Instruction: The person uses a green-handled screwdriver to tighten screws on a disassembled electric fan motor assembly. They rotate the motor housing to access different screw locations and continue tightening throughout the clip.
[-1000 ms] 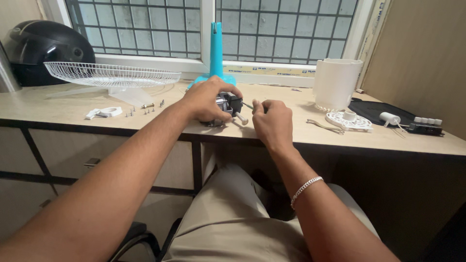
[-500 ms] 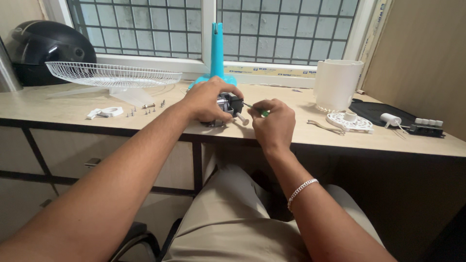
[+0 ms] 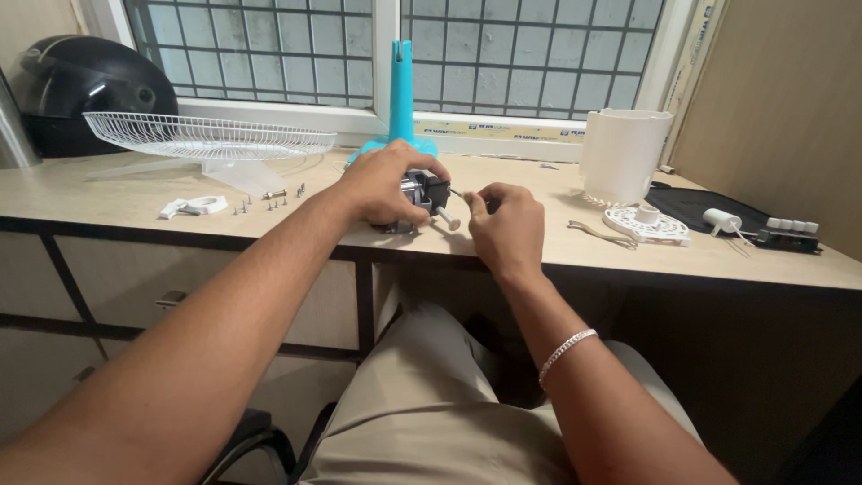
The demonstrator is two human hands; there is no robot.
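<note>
- Head view: left hand (image 3: 384, 184) curled over a small electric motor (image 3: 422, 193), fingers wrapped round its top and pressing it down on the wooden tabletop (image 3: 108, 208).
- Motor sits near the front edge of the tabletop, just in front of the turquoise stand (image 3: 400, 99); metal body with dark end, a short pale shaft poking out toward the right hand.
- Right hand (image 3: 507, 224) just beside the motor on its right, fingers pressed together in a pinch on a thin dark tool (image 3: 460, 193) (screwdriver, by the look of it; handle hidden in the fist). Tip points at the motor's end; whether it touches, I cannot tell.
- Silver bracelet (image 3: 566, 352) on the right wrist.
- Left of the motor: a row of small loose screws (image 3: 269, 201), then a white plastic ring piece (image 3: 199, 207).
- Behind those, a white wire fan guard (image 3: 211, 136) lying dished side up; black helmet (image 3: 90, 90) well left of it, by the window.
- Right of the motor: white cylindrical housing (image 3: 624, 154) standing upright, a flat white round part (image 3: 648, 224) in front of it, a black mat (image 3: 709, 205) beyond.
</note>
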